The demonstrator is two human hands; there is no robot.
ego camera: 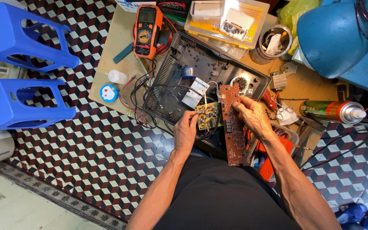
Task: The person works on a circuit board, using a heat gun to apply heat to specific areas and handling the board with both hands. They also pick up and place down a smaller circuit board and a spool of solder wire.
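The right hand (252, 115) is pinching a long brown circuit board (233, 127); the left hand (186, 130) is gripping a small yellow board (208, 115) just left of it.

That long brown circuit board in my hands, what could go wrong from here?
1. The long brown circuit board is pinched only at its top by the right hand, its long end unsupported; it might flex or slip.
2. The left hand grips the small green board, whose thin wires run into the open black casing; a tug could strain them.
3. Loose leads from the orange multimeter could snag.
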